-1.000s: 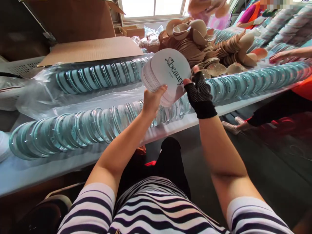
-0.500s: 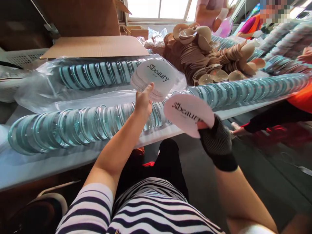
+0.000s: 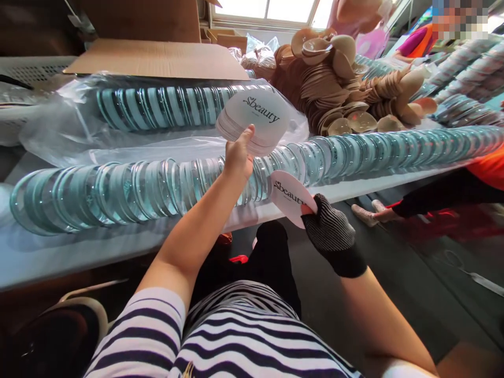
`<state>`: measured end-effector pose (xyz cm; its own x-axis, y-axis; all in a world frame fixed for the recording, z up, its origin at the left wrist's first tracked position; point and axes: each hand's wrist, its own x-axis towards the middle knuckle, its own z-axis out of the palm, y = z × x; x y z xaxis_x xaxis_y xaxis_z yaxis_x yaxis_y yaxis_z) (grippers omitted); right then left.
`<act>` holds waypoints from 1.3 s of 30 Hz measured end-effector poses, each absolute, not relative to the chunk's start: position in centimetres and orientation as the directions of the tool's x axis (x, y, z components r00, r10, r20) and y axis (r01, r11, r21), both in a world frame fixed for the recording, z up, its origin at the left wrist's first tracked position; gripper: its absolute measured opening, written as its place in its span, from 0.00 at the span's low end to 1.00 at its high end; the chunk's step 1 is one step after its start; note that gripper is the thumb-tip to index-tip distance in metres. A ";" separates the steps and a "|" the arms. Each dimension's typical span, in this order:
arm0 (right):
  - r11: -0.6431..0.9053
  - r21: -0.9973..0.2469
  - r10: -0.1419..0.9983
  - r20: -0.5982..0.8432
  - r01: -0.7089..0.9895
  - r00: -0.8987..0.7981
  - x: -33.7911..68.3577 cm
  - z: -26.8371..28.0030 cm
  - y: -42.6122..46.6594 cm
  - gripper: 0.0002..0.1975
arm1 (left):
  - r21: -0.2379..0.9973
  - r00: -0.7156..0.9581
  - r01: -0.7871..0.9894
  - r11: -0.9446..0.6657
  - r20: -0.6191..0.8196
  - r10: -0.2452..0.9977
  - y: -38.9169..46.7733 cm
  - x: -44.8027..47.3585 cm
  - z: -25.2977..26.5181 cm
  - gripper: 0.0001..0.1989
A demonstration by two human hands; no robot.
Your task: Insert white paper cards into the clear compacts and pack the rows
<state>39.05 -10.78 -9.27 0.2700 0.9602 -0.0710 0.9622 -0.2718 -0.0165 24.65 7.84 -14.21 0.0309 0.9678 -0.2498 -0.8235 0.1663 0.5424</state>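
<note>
My bare left hand point(image 3: 239, 155) grips a stack of white printed cards point(image 3: 255, 118) with rounded outlines and the word "beauty" on top, its thumb pressed on the uppermost one. In my right hand point(image 3: 328, 226), which wears a dark fingerless glove, is a single card point(image 3: 290, 195) of the same print, tilted at the near edge of a long row of nested clear plastic shells point(image 3: 149, 191). The card's far edge meets the row in the view; whether it sits inside a shell I cannot tell. My right fingertips are partly hidden by the card.
Behind the row lies a plastic bag point(image 3: 59, 126) holding more nested clear shells point(image 3: 157, 107). Beige moulded cups point(image 3: 326, 79) are heaped at the back, near an open cardboard box point(image 3: 157, 60). A person in orange point(image 3: 423, 42) is at far right, and another person's legs point(image 3: 437, 194) reach in nearby.
My right hand has moved left and slightly down with its single card, turning it more edge-on beside the row. My left hand still holds the stack. The whole view has shifted a little.
</note>
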 end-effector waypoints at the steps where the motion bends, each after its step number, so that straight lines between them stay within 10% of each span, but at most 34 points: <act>1: -0.259 -0.019 0.963 -0.083 0.966 0.257 38.7 -9.6 -9.8 0.23 | 0.543 0.030 -0.823 0.165 -0.248 0.968 7.9 24.7 -14.3 0.18; 16: -0.147 -0.102 0.986 0.067 0.984 0.154 37.5 -11.8 -2.7 0.22 | 0.537 0.191 -0.757 0.372 -0.362 0.912 10.9 23.9 -15.0 0.21; 30: 0.089 0.003 0.950 -0.300 0.996 -0.084 38.1 -11.6 -0.5 0.14 | 0.497 0.144 -0.813 0.302 -0.331 0.932 11.4 24.1 -16.3 0.23; 36: -0.237 -0.734 0.953 -0.303 0.637 0.005 38.2 -12.4 -0.6 0.17 | 0.528 0.127 -0.798 0.289 -0.322 0.938 10.4 24.0 -15.2 0.22; 39: -0.386 -0.860 0.885 -0.447 0.334 -0.127 37.9 -13.2 -1.1 0.19 | 0.543 0.109 -0.791 0.283 -0.330 0.938 9.9 24.1 -14.7 0.23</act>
